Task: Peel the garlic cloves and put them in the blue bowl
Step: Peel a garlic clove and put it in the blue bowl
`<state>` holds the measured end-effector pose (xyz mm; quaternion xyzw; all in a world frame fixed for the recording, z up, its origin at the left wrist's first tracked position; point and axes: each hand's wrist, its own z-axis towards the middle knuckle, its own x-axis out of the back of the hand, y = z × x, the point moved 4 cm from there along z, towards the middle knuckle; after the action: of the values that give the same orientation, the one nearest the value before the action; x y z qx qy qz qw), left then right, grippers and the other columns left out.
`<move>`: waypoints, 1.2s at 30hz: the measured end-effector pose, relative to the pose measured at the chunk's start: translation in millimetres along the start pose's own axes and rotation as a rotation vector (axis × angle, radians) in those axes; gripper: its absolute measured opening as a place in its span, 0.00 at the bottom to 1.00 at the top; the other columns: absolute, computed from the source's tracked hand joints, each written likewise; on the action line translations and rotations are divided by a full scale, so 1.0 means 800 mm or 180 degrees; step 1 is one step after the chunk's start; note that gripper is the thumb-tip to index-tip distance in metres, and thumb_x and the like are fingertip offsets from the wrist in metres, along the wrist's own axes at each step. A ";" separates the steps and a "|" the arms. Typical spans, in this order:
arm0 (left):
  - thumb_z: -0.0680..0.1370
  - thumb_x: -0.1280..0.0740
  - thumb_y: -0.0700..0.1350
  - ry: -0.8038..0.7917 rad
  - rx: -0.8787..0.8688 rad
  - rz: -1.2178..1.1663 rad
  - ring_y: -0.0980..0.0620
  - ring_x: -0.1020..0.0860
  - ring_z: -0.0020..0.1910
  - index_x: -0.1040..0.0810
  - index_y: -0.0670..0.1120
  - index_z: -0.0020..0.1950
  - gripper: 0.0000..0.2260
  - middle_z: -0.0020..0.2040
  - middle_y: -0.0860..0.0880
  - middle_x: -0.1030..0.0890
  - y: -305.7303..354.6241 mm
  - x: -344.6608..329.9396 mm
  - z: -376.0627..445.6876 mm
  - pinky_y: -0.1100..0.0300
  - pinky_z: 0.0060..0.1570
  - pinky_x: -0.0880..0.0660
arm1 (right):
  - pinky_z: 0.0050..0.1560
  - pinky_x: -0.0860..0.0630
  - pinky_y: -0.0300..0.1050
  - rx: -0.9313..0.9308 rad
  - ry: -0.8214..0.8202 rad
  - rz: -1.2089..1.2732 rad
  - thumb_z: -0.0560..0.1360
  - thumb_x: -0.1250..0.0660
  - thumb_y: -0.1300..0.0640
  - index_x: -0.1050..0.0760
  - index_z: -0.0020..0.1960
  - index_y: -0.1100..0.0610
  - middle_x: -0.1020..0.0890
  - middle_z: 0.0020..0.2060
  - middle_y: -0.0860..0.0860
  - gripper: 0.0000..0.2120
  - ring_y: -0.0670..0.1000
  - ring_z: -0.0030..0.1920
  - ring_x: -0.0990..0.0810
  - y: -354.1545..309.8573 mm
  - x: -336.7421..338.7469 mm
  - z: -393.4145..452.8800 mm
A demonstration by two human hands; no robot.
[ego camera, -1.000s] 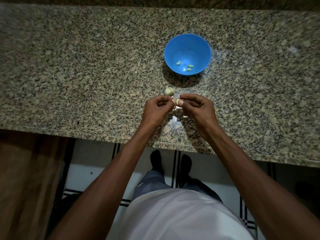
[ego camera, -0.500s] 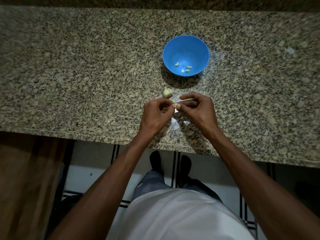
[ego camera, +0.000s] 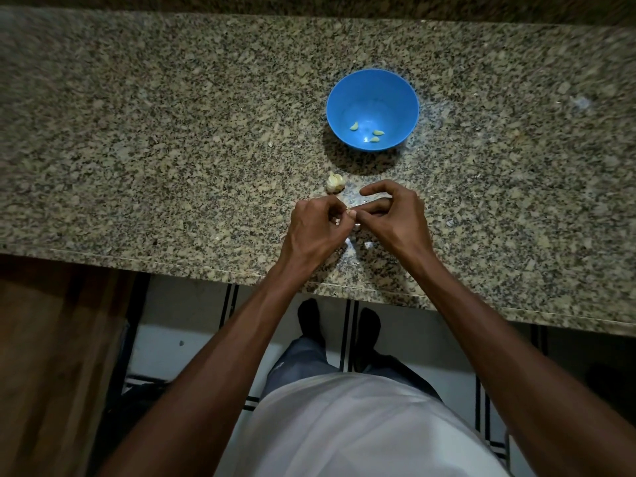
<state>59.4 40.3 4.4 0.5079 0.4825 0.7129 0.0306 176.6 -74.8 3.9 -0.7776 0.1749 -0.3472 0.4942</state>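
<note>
A speckled beige-and-black granite table [ego camera: 172,132] is seen from above, its front edge running across the middle of the view. A round blue plastic bowl [ego camera: 372,94] stands toward the back, right of centre, and three peeled pale garlic cloves [ego camera: 370,131] lie on its floor. Just in front of the bowl, apart from it, a small whitish garlic head [ego camera: 335,182] rests on the stone.

Near the front edge, the left hand [ego camera: 315,232] and the right hand [ego camera: 395,218] are brought together. A small garlic clove [ego camera: 350,212] is pinched between their curled fingertips, so each grip is closed around it; the clove is mostly hidden. White scraps of peel [ego camera: 351,243] lie beneath the hands.

Wide bare stone is left on both sides and behind the bowl. Below the edge, a tiled floor [ego camera: 192,339] is visible.
</note>
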 end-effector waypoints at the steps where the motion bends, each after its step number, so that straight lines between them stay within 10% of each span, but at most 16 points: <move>1: 0.79 0.28 0.49 0.0042 0.0047 -0.0011 0.58 0.19 0.34 0.14 0.42 0.47 0.10 0.38 0.49 0.15 0.000 0.000 0.000 0.55 0.37 0.18 | 0.48 0.13 0.52 0.0000 0.0009 0.0025 0.72 0.19 0.59 0.19 0.58 0.54 0.11 0.41 0.48 0.17 0.44 0.41 0.12 0.000 -0.001 -0.001; 20: 0.80 0.28 0.37 -0.0358 0.1492 -0.2563 0.48 0.15 0.45 0.15 0.36 0.57 0.08 0.48 0.40 0.13 -0.030 -0.007 -0.011 0.58 0.50 0.18 | 0.55 0.15 0.59 -0.0665 -0.0280 0.1558 0.72 0.20 0.65 0.20 0.62 0.62 0.11 0.48 0.59 0.20 0.60 0.50 0.11 0.015 0.000 -0.001; 36: 0.80 0.27 0.49 -0.0265 0.0040 -0.0341 0.61 0.16 0.38 0.13 0.44 0.51 0.09 0.41 0.51 0.13 -0.004 0.009 -0.003 0.57 0.42 0.16 | 0.49 0.13 0.53 0.0084 -0.0175 0.0224 0.71 0.19 0.59 0.18 0.59 0.58 0.11 0.41 0.51 0.18 0.47 0.42 0.11 -0.001 0.004 -0.002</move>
<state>52.7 43.9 6.7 0.5108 0.5117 0.6855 0.0855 177.5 -77.4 6.4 -0.7736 0.1839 -0.3105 0.5209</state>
